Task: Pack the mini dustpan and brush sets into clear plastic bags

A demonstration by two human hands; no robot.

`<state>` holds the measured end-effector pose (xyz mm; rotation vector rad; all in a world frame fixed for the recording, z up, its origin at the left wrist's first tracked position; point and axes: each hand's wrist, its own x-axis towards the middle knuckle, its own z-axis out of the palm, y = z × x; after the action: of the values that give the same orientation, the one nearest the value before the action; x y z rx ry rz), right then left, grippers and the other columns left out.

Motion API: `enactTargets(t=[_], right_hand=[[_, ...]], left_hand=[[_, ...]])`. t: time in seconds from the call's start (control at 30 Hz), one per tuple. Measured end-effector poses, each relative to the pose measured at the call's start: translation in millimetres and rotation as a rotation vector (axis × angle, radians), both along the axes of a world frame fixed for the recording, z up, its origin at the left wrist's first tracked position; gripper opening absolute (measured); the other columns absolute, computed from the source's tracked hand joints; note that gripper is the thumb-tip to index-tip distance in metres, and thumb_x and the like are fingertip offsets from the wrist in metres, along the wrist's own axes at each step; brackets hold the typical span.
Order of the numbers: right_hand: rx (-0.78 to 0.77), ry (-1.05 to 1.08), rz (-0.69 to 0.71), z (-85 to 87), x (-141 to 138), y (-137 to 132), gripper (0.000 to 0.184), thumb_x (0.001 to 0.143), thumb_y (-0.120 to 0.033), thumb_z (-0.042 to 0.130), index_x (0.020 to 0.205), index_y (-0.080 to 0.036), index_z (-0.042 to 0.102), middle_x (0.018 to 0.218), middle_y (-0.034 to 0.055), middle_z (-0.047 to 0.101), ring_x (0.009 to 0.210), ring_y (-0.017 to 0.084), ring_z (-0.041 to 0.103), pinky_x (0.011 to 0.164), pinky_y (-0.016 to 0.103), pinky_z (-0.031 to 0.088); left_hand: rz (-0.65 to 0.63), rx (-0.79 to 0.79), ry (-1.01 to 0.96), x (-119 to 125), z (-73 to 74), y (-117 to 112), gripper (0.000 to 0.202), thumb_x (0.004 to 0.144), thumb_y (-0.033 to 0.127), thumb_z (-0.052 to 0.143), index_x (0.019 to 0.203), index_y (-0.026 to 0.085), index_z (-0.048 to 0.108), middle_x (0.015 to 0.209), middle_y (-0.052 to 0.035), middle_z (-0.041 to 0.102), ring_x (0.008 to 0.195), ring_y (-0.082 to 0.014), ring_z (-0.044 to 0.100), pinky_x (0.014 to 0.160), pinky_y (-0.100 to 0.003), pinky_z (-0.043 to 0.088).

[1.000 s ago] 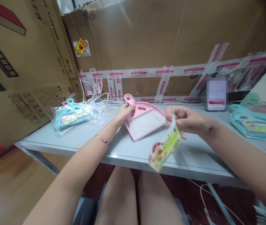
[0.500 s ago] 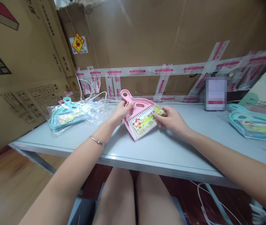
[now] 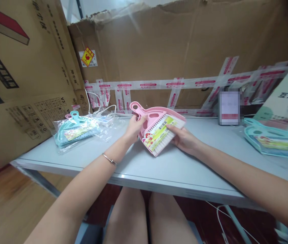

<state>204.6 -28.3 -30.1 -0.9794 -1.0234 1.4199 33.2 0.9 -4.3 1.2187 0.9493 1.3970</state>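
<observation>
A pink dustpan with a matching hand brush (image 3: 151,119) is held tilted above the front half of the table, handle end pointing up and left. Across the brush's white bristles lies a printed green-and-yellow label card (image 3: 162,130). My left hand (image 3: 135,128) is closed around the set near the base of the handle, thumb on top. My right hand (image 3: 184,138) grips the bristle side, its thumb pressing on the card and its other fingers hidden beneath.
On the grey table (image 3: 103,154), a teal dustpan set in clear plastic (image 3: 78,130) lies left. Another teal dustpan set (image 3: 273,139) lies right, near a propped phone (image 3: 229,107). Large cardboard boxes (image 3: 144,44) wall off the back, with white cables (image 3: 108,108) before them.
The dustpan and brush have turned slightly and shifted a little to the right. My right hand has moved from the card's right end to hold the bristle edge, thumb over the card.
</observation>
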Motion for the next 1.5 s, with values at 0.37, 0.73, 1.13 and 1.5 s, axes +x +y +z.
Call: enactTargets(t=[0.37, 0.73, 1.13, 1.5], right_hand=[[0.016, 0.070, -0.099, -5.9, 16, 9, 0.016, 0.078, -0.014, 0.061, 0.093, -0.019, 0.063, 0.087, 0.0017, 0.072, 0.081, 0.017, 0.069, 0.071, 0.029, 0.059], [0.038, -0.005, -0.011, -4.3, 16, 5, 0.018, 0.078, -0.017, 0.060, 0.096, -0.019, 0.062, 0.094, 0.0051, 0.072, 0.087, 0.020, 0.068, 0.079, 0.034, 0.057], [0.009, -0.012, 0.024, 0.3, 15, -1, 0.019, 0.078, -0.016, 0.061, 0.096, -0.016, 0.062, 0.098, 0.0075, 0.071, 0.086, 0.019, 0.068, 0.078, 0.030, 0.057], [0.028, -0.020, 0.042, 1.1, 18, -1, 0.019, 0.076, -0.018, 0.062, 0.096, -0.017, 0.062, 0.100, 0.0076, 0.070, 0.090, 0.021, 0.067, 0.079, 0.033, 0.057]], left_hand=[[0.595, -0.145, 1.580, -108, 16.1, 13, 0.050, 0.074, 0.021, 0.058, 0.122, 0.010, 0.050, 0.138, -0.0249, 0.038, 0.130, -0.0410, 0.028, 0.101, -0.057, 0.024], [0.523, -0.241, 1.695, -125, 12.5, 14, 0.059, 0.061, 0.033, 0.071, 0.114, 0.013, 0.055, 0.132, -0.0223, 0.044, 0.123, -0.0400, 0.036, 0.096, -0.049, 0.030], [0.615, -0.199, 1.568, -131, 0.5, 20, 0.063, 0.063, 0.038, 0.070, 0.118, 0.012, 0.052, 0.138, -0.0248, 0.037, 0.127, -0.0435, 0.029, 0.098, -0.055, 0.024], [0.709, 0.026, 1.417, -128, 1.6, 28, 0.028, 0.079, 0.011, 0.039, 0.092, 0.014, 0.065, 0.099, -0.0165, 0.063, 0.104, -0.0320, 0.053, 0.090, -0.047, 0.033]])
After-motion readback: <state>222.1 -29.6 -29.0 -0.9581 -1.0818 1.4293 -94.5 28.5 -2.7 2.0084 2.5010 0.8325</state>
